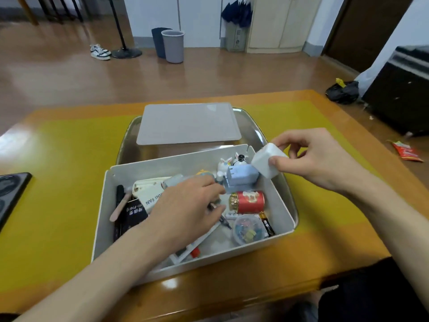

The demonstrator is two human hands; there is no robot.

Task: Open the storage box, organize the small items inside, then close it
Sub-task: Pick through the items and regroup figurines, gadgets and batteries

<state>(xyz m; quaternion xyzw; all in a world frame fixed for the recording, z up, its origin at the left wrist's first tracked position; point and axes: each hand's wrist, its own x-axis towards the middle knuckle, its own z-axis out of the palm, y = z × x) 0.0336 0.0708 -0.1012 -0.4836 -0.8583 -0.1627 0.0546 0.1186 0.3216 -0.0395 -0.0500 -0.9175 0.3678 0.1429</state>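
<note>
Fingers of the right hand [318, 163] pinched a white cube [267, 162] at the storage box's [282, 194] two o'clock corner; the left hand [185, 205] reached inside, grip unclear.

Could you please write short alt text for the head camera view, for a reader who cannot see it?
A person's right hand holds a white cube-shaped charger above the far right corner of an open white storage box full of small items, while the left hand reaches among them. The grey lid lies on a metal tray behind the box.
</note>
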